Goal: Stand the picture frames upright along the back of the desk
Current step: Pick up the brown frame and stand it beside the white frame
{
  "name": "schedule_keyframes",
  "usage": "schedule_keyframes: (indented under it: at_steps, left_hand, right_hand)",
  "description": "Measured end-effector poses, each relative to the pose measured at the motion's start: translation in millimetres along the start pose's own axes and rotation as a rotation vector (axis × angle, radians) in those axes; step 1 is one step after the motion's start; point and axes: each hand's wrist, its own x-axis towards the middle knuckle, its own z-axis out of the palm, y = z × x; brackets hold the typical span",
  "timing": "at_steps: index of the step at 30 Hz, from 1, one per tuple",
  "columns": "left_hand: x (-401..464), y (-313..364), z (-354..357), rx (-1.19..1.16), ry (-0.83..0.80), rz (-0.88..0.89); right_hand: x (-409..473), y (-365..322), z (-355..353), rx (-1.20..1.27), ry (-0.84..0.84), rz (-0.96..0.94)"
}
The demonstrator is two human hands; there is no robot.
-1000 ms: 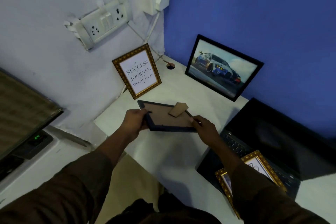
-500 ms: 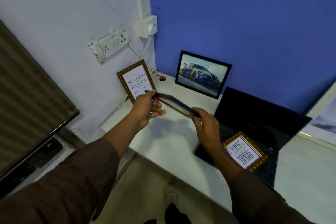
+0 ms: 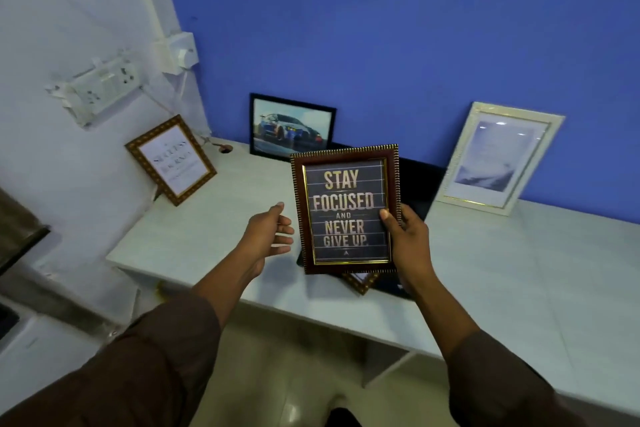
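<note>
While the right hand [image 3: 408,239] grips the right edge of a maroon "Stay Focused" frame [image 3: 346,208], thumb on its front, holding it upright above the white desk [image 3: 519,270], the left hand [image 3: 268,236] hovers open just left of it, fingers spread, not touching. Behind the held frame lies a dark laptop [image 3: 417,184], mostly hidden, with a gold frame corner [image 3: 360,282] peeking below. Along the far blue wall lean a car photo frame [image 3: 291,126] and a white frame [image 3: 498,158]; a gold quote frame [image 3: 171,159] leans against the left wall.
</note>
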Motion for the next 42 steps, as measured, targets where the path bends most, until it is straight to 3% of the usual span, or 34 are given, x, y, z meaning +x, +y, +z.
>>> schedule_keyframes:
  at_steps: [3,6,10,16,25,37,42]
  left_hand:
    - [-2.7,4.5,50.3,0.024,-0.284,-0.013]
    - [-0.8,3.1,100.6,-0.185,-0.585,-0.061]
    - [7.2,1.7,180.0,-0.214,-0.707,-0.098]
    - [28.1,4.4,286.4,-0.137,-0.626,-0.146]
    - [62.0,-9.5,415.0,0.033,-0.495,-0.260]
    - [98.5,-21.0,515.9,0.076,-0.435,-0.331]
    - [111.3,-26.1,535.4,0.068,-0.433,-0.303]
  right_hand:
    - [1.4,-1.5,-37.9,0.013,0.063,0.035]
    - [-0.1,1.0,-72.0,0.011,0.116,0.078]
    - [-1.2,9.8,-139.5,-0.017,0.206,0.115]
    - [19.9,20.5,-226.0,-0.022,0.184,0.176]
    - [72.0,45.2,-325.9,0.029,0.094,0.445]
    - [122.5,91.4,-403.4,0.230,0.098,0.556]
    - [139.2,94.7,-414.7,0.199,0.100,0.571]
